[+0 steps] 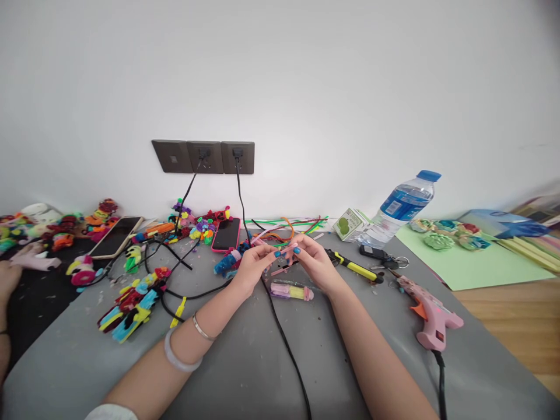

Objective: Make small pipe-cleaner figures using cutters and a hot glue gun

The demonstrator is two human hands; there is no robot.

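My left hand (256, 265) and my right hand (314, 263) meet over the middle of the table, thumbs and forefingers pinched together. Between the fingertips is a small pinkish piece (287, 252), too small and too covered to name. Just below the hands lies a pink, yellow and purple pen-like object (292, 290). Behind the fingers, orange and green pipe cleaners (284, 230) lie spread along the wall. A fuzzy blue piece (227, 262) rests left of my left hand, and a yellow and black utility knife (356, 266) is right of my right hand.
A pink glue gun (433, 318) lies at the right, its cord running off the front edge. A tilted water bottle (400, 207), keys (387, 259) and two phones (227, 233) stand about. Black cables (280, 332) cross the table. Another person's hand (9, 280) is far left.
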